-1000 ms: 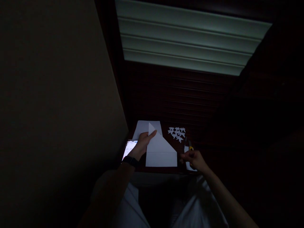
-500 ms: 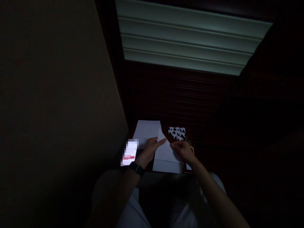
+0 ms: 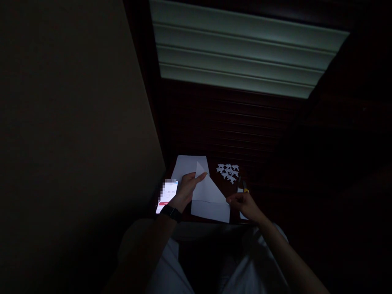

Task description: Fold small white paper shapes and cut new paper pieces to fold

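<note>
A white sheet of paper, folded over on a diagonal so that it narrows to a point at the top, is held just above the front edge of a dark wooden table, and everything else is placed from it. The left hand grips its upper left side, fingers closed on the paper near the pointed tip, with a dark watch on the wrist. The right hand meets the sheet's right corner, where the slanted edge ends; its fingertips seem pinched on that corner, though the dim light leaves the exact grip hard to read.

To do this fold well, the judgement is that the two edges should be lined up before any crease is pressed, with the left hand keeping the tip fixed while the right runs along the fold.

Behind the folded sheet lies a flat white sheet of paper, partly covered by it. Left of the folded sheet, touching the left wrist's side, a lit phone lies face up. Behind and right of the sheet sits a cluster of small white paper cut-outs. Just beyond the right hand lies a yellow-handled tool, probably a cutter.
</note>
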{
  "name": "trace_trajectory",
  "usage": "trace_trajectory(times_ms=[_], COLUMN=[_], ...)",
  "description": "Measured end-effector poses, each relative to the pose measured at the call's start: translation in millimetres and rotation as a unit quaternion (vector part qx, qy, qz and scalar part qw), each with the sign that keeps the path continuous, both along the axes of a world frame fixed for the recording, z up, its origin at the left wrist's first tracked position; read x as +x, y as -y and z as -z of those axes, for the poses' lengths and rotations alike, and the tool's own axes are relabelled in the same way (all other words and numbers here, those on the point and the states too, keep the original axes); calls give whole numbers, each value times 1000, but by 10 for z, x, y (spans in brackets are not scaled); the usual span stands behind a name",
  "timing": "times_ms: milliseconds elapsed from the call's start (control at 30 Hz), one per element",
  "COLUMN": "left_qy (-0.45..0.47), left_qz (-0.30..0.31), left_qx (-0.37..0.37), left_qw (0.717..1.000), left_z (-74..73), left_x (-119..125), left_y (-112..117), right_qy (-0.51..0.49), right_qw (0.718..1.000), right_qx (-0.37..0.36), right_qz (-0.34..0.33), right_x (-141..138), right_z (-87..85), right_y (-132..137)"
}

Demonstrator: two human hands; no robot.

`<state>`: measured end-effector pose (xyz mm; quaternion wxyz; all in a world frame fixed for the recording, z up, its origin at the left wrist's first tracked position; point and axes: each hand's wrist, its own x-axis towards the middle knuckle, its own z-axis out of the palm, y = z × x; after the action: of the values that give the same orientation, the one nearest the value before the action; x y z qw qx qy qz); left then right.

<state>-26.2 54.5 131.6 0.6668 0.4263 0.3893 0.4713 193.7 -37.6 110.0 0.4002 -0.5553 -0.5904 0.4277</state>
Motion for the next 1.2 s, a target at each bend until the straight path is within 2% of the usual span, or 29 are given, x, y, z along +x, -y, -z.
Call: trace_trajectory(times_ms=[167, 267, 300, 400, 467, 533, 633, 667, 733, 833, 900, 1033, 1200], left_qy=[36, 55, 60, 80, 85, 68, -10, -57, -174, -316, -364, -406, -450], left_qz=[-19, -21, -18, -12, 1, 21, 15, 4, -2, 74, 113, 113, 108], left_qx=[3, 15, 18, 32, 44, 56, 131, 182, 288, 380, 396, 388, 390], left_qw=[999, 998, 998, 996, 995, 996, 991, 982, 942, 866, 835, 820, 796], left_z=[-38, -34, -27, -2, 0, -29, -140, -184, -255, -276, -239, -156, -108], left_x=[-79, -56, -22, 124, 199, 206, 99, 55, -6, 1, 42, 85, 4], left_y=[-16, -15, -5, 47, 79, 89, 69, 63, 65, 108, 145, 189, 197], right_qy=[36, 87, 110, 154, 181, 224, 343, 391, 478, 556, 576, 559, 524], right_qw=[998, 995, 989, 972, 968, 964, 929, 909, 866, 815, 796, 797, 810], right_qx=[-13, 46, 81, 167, 169, 136, 135, 142, 146, 155, 164, 191, 230], right_qz=[-46, 15, 48, 62, 45, 40, 41, 34, 4, -63, -93, -124, -124], right_x=[284, 351, 326, 141, 12, -53, -44, -37, -52, -152, -229, -283, -177], right_z=[-20, -115, -153, -240, -263, -272, -319, -352, -435, -561, -615, -648, -678], right_y=[101, 45, 2, -177, -301, -394, -446, -443, -422, -387, -374, -369, -372])
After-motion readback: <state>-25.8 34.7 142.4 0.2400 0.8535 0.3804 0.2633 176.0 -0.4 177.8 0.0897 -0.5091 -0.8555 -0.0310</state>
